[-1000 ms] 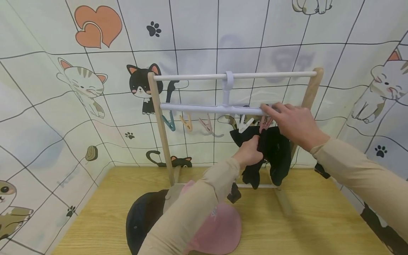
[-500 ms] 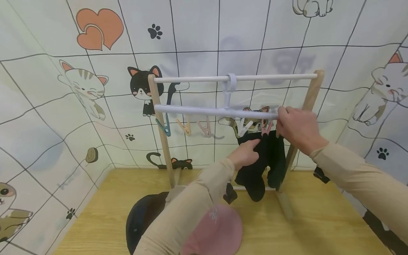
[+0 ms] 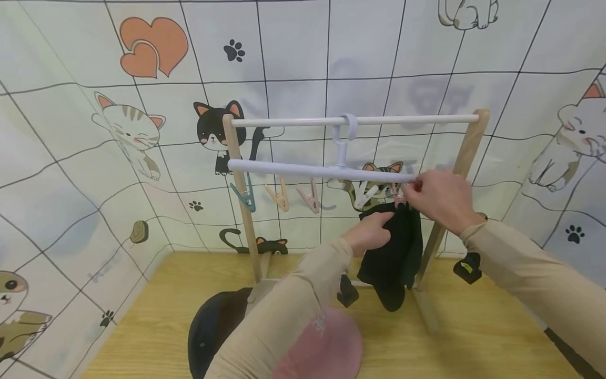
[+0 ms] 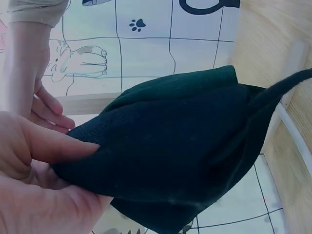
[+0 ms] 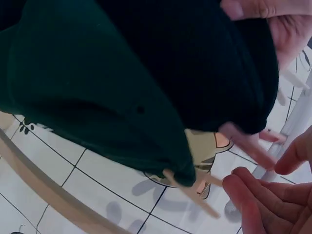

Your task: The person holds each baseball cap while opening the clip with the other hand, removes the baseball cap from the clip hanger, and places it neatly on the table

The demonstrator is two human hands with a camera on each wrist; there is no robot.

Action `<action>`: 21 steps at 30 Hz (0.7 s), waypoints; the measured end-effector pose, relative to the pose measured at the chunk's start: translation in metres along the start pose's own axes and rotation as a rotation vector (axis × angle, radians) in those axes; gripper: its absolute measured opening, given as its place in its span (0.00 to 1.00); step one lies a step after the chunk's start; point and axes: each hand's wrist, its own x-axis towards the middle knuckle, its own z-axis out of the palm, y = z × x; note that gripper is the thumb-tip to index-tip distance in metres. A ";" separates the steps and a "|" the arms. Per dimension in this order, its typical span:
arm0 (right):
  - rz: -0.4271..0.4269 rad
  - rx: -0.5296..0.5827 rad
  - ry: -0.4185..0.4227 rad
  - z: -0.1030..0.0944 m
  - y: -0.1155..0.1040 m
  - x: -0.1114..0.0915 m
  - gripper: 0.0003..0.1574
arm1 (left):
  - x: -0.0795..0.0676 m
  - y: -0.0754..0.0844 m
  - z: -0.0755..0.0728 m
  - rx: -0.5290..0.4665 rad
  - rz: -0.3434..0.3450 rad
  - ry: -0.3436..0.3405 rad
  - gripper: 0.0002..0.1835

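My left hand (image 3: 371, 232) pinches the edge of a dark navy cap (image 4: 161, 146) between thumb and fingers. Beside it hangs a dark green cap (image 5: 87, 78), a beige clothespin (image 5: 195, 192) on its edge. A pink clothespin (image 3: 399, 195) sits at the navy cap's edge. My right hand (image 3: 440, 200) is at the right end of a pale lilac hanger (image 3: 293, 169). In the right wrist view its thumb and fingers stand apart, the thumb tip right at the pink clothespin. The head view hides the beige clothespin behind this hand.
The hanger hooks over the white rail (image 3: 416, 119) of a wooden rack (image 3: 243, 221). White (image 3: 364, 196), mauve (image 3: 310, 197), orange (image 3: 280, 196) and blue (image 3: 246, 197) clothespins hang from it. A pink cap (image 3: 331, 342) and a dark cap (image 3: 208, 331) lie on the table (image 3: 142, 326).
My right hand has come off the top of the hanger and down around its right end. The hanger has tilted, its right side lower. The navy cap hangs lower and straighter.
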 end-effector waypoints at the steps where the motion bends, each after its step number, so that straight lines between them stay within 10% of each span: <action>1: 0.001 0.005 -0.002 0.000 -0.002 0.000 0.22 | 0.000 0.001 0.000 -0.001 -0.002 -0.002 0.32; 13: 0.067 0.021 -0.090 -0.002 -0.016 0.005 0.28 | 0.002 0.006 0.001 0.145 -0.008 -0.001 0.31; 21: 0.416 0.802 -0.401 -0.005 -0.015 0.007 0.30 | 0.001 -0.001 0.000 0.158 -0.026 0.036 0.32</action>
